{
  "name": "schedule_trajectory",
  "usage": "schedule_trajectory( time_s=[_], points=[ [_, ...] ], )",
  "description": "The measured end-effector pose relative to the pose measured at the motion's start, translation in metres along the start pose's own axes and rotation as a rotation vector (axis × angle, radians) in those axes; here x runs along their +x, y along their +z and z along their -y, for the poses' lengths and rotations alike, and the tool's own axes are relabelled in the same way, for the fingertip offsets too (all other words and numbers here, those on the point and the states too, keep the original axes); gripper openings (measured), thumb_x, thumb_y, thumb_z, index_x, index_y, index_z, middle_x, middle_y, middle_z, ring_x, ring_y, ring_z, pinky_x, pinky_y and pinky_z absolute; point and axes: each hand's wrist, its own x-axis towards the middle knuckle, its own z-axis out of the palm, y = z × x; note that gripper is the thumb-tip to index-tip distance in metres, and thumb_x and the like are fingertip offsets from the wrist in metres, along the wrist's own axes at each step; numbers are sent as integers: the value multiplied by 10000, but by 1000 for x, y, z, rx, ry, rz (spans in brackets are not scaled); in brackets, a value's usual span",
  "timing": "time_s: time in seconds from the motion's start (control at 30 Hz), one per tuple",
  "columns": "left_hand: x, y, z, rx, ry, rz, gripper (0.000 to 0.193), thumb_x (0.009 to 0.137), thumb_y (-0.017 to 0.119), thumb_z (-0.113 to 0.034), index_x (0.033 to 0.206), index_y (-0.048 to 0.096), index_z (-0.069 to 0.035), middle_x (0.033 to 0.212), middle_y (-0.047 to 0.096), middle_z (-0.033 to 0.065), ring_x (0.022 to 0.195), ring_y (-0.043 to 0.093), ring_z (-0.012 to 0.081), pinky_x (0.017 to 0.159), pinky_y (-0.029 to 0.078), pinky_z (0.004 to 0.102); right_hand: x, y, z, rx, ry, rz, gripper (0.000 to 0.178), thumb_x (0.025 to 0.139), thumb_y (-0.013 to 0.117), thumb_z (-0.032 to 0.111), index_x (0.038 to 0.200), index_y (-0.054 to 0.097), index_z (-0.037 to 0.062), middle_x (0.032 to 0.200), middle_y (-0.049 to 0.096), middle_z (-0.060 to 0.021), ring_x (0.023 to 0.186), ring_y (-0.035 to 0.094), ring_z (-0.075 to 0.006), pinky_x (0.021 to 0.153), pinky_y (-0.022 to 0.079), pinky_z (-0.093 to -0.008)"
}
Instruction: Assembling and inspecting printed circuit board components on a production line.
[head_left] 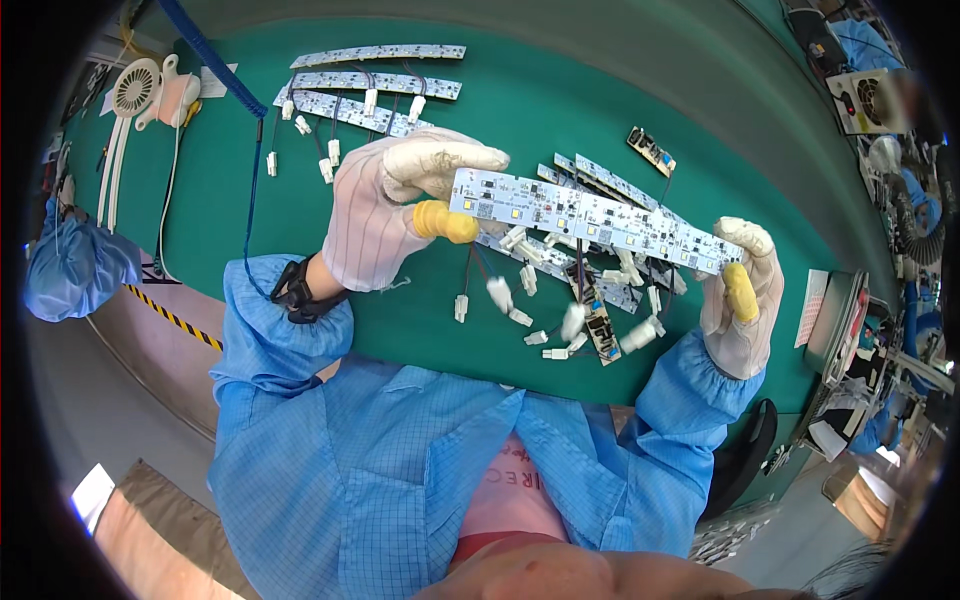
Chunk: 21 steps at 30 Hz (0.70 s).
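Closely clamped on a slim, flat circuit strip (598,219), cloth-gloved left fingers (446,221) and right fingers (740,292), green tabletop (560,110)

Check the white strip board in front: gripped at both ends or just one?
Both ends: the left hand pinches one end of the strip board, the right hand the other.

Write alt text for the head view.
Gloved left hand and right hand hold a white circuit-board strip by its ends above a green table. White connectors and more boards lie below; similar strips lie at upper left.
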Motion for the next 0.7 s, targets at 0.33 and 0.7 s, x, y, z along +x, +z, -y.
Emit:
schedule_trajectory(
  time_s=[0.33,0.7],
  points=[
    [-5,-2,0,-137,-103,28,577,770,665,-390,1117,566,60,1088,565,118,868,624,183,761,499,255,-3,-8,0,31,65,91,464,807,678,252,1125,494,-32,896,588,-46,679,543,-63,526,356,-123],
    [-4,2,4,-51,-28,-55,606,759,656,-428,1128,564,45,936,633,141,797,642,185,728,508,262,-4,5,6,-14,16,-14,403,767,700,175,1073,522,-17,890,580,-49,608,490,-23,486,333,-112]
  ],
)
